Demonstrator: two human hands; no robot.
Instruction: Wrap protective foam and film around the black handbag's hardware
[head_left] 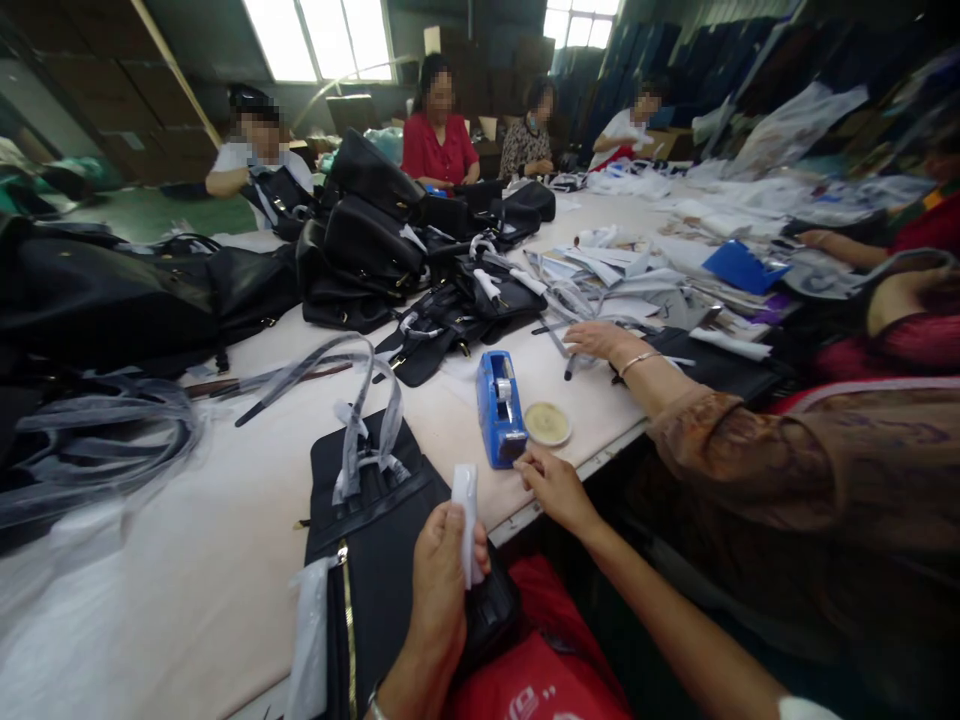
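Note:
My left hand [442,570] is closed around a folded white foam wrap [465,520], upright above a black bag [382,570]. The bag lies at the table edge, partly over my lap. A gold zipper runs down it, and plastic film covers its strap loops [367,460]. A second white wrap [309,630] hangs at its left side. My right hand [559,490] pinches at the front end of a blue tape dispenser [496,410]. What lies between those fingertips is too small to make out. Close to the dispenser sits a small round dish [547,424].
A co-worker's hand [600,340] with a bangle reaches in from the right. Black bags [367,250] are piled beyond the dispenser, with plastic-wrapped straps [112,440] at left. Papers and wrapping [622,270] cover the table's right side. Several people sit across.

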